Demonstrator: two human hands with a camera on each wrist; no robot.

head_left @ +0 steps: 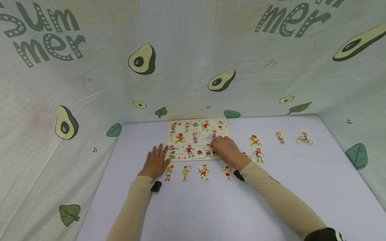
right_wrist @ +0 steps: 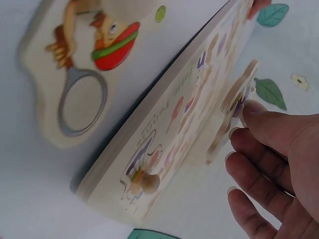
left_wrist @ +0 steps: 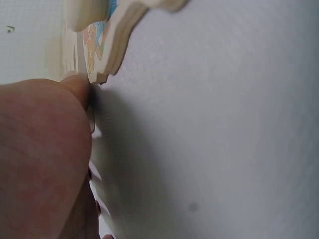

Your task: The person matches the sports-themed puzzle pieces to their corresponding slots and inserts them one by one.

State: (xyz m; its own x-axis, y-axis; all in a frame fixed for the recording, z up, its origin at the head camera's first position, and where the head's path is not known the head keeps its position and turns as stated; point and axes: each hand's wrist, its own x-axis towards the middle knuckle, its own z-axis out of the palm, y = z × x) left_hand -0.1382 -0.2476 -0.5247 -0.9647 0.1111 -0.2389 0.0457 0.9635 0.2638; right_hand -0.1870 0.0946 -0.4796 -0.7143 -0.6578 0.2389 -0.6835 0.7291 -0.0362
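Note:
A wooden puzzle board (head_left: pixel 187 134) with sports figures lies at the back of the table. My left hand (head_left: pixel 155 162) rests flat at its lower left corner, fingers spread; the wrist view shows only part of this hand (left_wrist: pixel 45 159). Over the board's right side, my right hand (head_left: pixel 227 152) pinches a wooden puzzle piece (right_wrist: pixel 232 109) between thumb and fingers, raised above the board and tilted. Its picture is mostly hidden, with some purple showing. A knobbed piece (right_wrist: pixel 142 179) sits in the board near one corner. Close to my right wrist lies the tennis-player piece (right_wrist: pixel 115 47).
Along the board's front edge lie loose pieces: a basketball figure (head_left: pixel 169 173), a figure in green (head_left: pixel 186 172), and a footballer (head_left: pixel 203 172). To the right are a runner (head_left: pixel 255 140), a skater (head_left: pixel 258 155), a figure with a stick (head_left: pixel 280 138) and a cyclist (head_left: pixel 304 138).

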